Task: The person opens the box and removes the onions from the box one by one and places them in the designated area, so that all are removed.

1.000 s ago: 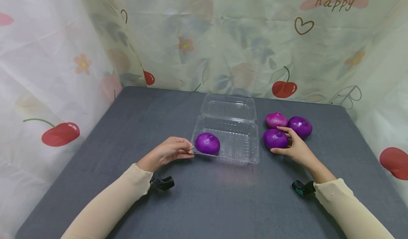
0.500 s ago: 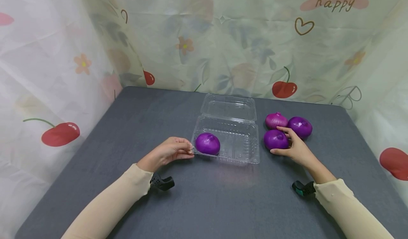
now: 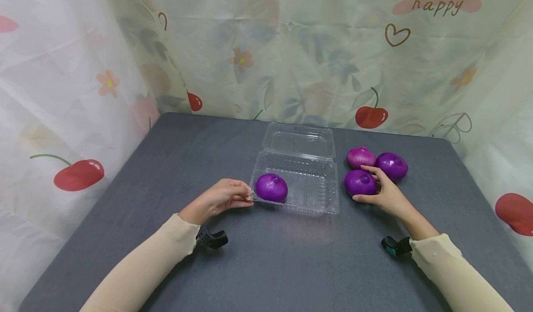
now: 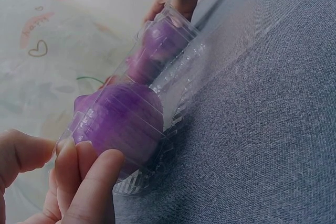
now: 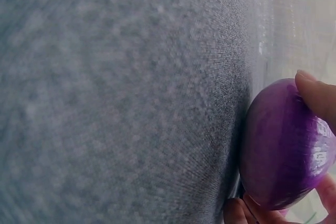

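My left hand pinches the near left corner of a clear plastic clamshell box, whose lid lies folded back. A purple onion sits inside at the box's left end; the left wrist view shows that onion through the plastic wall, beside my fingertips. On the right, my right hand grips another purple onion between thumb and fingers. In the right wrist view this onion is low against the grey cloth, thumb on one side and fingers curled round the other.
Just behind the gripped onion are a pinker onion with a pointed top and another dark purple onion. All rest on a grey cloth-covered table. A printed curtain hangs along the back and sides.
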`<state>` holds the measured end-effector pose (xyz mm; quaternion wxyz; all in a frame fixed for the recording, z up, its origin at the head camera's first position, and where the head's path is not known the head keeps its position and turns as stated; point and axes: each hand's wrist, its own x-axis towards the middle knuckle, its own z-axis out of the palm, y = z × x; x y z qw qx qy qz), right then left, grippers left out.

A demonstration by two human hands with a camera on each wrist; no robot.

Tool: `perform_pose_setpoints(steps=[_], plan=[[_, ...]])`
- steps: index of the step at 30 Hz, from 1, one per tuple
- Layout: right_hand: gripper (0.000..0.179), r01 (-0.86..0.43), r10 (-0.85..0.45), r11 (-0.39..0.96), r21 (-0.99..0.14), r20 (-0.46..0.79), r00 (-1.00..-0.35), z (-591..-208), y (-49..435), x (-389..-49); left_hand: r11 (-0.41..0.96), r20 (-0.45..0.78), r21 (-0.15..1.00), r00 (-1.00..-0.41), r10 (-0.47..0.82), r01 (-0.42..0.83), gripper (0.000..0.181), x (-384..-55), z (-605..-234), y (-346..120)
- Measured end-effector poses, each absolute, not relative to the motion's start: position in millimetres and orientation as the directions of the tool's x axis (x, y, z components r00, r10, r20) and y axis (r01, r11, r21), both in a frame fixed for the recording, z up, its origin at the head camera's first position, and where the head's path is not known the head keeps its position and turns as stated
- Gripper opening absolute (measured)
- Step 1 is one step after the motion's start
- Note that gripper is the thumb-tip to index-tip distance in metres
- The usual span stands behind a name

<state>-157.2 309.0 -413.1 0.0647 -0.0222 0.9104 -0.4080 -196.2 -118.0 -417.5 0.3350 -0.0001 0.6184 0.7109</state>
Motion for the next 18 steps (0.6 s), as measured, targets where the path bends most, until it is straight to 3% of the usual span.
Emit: perform_pose_setpoints(steps=[18], plan=[[0.088,0.043,-0.108,0.612,-0.790,-0.137,-0.985,-395.9,318.7,-160.4,0.000,-0.423,0.877,-0.771,0.476,-0.481,0.013,-195.4,-415.2,-118.8]])
